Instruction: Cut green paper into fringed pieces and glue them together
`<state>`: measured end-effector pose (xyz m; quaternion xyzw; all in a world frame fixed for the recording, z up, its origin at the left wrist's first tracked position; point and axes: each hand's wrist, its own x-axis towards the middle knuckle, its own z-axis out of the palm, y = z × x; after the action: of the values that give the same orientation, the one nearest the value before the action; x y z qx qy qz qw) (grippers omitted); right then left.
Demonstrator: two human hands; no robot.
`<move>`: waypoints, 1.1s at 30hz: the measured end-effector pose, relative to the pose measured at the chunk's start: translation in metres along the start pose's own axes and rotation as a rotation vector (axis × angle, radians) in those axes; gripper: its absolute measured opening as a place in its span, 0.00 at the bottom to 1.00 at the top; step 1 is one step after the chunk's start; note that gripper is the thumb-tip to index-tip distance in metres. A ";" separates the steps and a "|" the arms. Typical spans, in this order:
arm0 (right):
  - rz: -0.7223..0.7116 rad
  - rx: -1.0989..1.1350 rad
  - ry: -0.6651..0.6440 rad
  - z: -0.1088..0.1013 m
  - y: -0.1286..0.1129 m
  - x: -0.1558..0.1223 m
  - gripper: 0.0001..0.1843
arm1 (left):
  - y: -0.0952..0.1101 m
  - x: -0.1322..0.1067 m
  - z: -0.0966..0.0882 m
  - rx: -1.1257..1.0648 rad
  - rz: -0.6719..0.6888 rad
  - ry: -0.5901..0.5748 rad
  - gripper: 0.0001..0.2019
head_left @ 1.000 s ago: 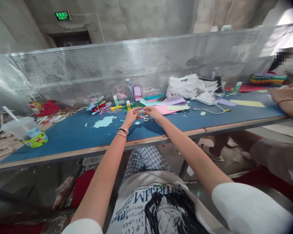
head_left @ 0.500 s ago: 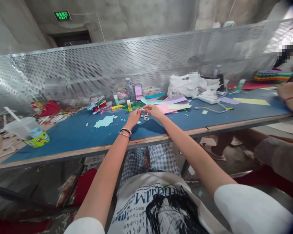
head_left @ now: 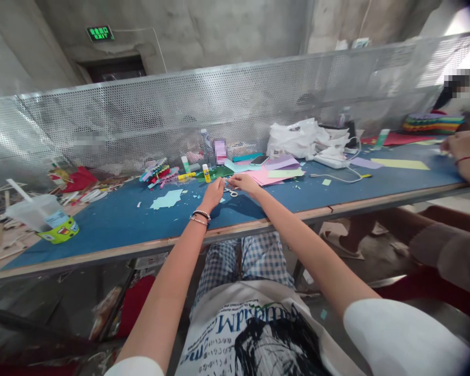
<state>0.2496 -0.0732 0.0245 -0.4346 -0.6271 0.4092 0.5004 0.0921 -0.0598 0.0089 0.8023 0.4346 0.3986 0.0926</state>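
Over the table's near middle, my left hand [head_left: 214, 192] is closed, its thumb and fingertips pinched on a small pale piece [head_left: 226, 180], perhaps paper. Facing it, my right hand [head_left: 244, 183] pinches at the same piece from the other side. The piece is too small to make out well, and fingers cover part of it. Scissors [head_left: 233, 193] lie on the table just under my hands, partly covered. Close behind my left hand stands a yellow glue stick [head_left: 206, 174]. A cut light-blue sheet of paper [head_left: 166, 199] lies to the left.
Pink paper [head_left: 272, 178], a phone [head_left: 260, 161] and a white plastic bag [head_left: 292, 137] lie right of my hands. A power strip [head_left: 332, 160] trails a cable. At far left is a plastic cup [head_left: 43, 216] with a straw. Another person's hand [head_left: 464, 149] is at far right.
My hands stay together around the small piece, with only slight finger movement and a little more space between them. The camera view has tilted slightly.
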 end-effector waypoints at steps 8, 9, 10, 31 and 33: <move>-0.025 -0.027 -0.042 0.000 0.006 0.004 0.13 | 0.005 -0.002 -0.002 0.063 0.014 0.013 0.16; -0.033 -0.030 -0.045 0.000 0.006 0.004 0.13 | 0.006 -0.002 -0.003 0.062 0.011 0.012 0.16; -0.044 -0.033 -0.048 0.000 0.007 0.004 0.13 | 0.006 -0.003 -0.003 0.062 0.011 0.014 0.16; -0.086 -0.041 -0.053 0.000 0.010 0.005 0.19 | 0.005 -0.003 -0.004 0.044 0.001 -0.004 0.17; -0.085 -0.042 -0.054 0.000 0.011 0.006 0.19 | 0.005 -0.003 -0.004 0.046 0.001 -0.006 0.17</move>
<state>0.2503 -0.0641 0.0157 -0.4065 -0.6668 0.3858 0.4912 0.0918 -0.0659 0.0123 0.8057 0.4429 0.3862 0.0749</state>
